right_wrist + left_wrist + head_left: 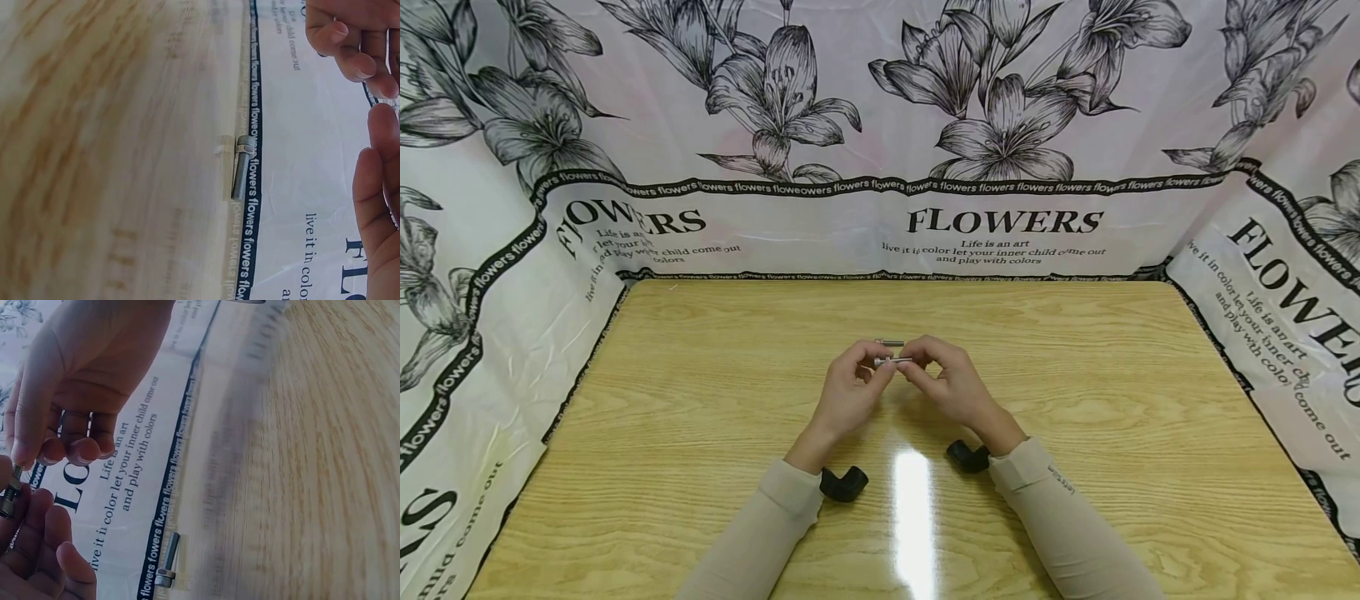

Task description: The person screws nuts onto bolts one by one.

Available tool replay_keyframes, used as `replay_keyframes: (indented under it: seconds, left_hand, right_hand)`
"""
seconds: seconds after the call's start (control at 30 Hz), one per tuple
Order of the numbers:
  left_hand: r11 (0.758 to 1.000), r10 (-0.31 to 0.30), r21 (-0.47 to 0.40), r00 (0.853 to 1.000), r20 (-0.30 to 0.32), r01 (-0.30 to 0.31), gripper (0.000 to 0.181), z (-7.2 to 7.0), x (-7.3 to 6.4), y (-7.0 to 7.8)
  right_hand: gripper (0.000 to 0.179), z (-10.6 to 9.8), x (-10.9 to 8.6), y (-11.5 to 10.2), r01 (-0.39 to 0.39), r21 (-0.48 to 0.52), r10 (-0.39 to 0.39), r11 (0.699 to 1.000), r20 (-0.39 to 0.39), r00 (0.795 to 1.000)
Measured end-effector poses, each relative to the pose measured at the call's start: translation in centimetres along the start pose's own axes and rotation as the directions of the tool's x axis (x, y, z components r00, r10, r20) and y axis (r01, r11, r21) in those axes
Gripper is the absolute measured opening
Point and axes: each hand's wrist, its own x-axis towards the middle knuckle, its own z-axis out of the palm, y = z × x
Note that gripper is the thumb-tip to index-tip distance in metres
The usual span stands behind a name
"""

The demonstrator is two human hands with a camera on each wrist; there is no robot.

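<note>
Near the middle of the table, both hands meet at a small metal bolt [900, 360] held level above the surface. My left hand [848, 390] pinches it close to its head, between thumb and fingers. From the other side, my right hand [953, 390] pinches the threaded end. In the left wrist view the held bolt [12, 490] shows at the left edge, partly covered by fingertips. A second bolt [891, 342] lies on the table just beyond the hands; a nut [166, 573] sits on it near its head. Fingers hide most of the held bolt in the right wrist view.
The wood-grain table [700, 358] has a glossy surface with a bright reflection near the front. A white floral sheet [820, 225] stands round its back and sides. Black curved pieces [844, 484] show beside both wrists at the cuffs.
</note>
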Motion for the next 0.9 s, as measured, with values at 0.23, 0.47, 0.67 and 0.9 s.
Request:
replay_keyframes:
  seconds: [0.23, 0.47, 0.67, 0.9]
  left_hand:
    - [0.998, -0.056, 0.034, 0.998, -0.004, 0.056, 0.014, 0.0, -0.06, 0.32]
    - [0.996, -0.081, 0.038, 0.997, -0.012, 0.081, 0.019, 0.01, -0.05, 0.25]
    - [1.0, 0.004, -0.003, 1.0, -0.012, -0.004, 0.024, -0.12, 0.07, 0.06]
    - [0.996, 0.078, -0.034, 0.997, -0.001, -0.078, 0.017, -0.05, 0.04, -0.07]
  right_hand:
    - [0.008, 0.04, -0.05, 0.47, -0.022, -0.003, 0.022, 1.0, 0.006, 1.0]
    - [0.007, -0.15, 0.06, -0.33, -0.024, -0.006, 0.024, 1.0, -0.001, 1.0]
    - [0.007, -0.38, 0.09, -0.43, -0.029, -0.019, 0.029, 0.999, -0.02, 0.999]
    - [0.008, -0.36, 0.07, -0.13, -0.008, 0.0, 0.008, 1.0, -0.017, 1.0]
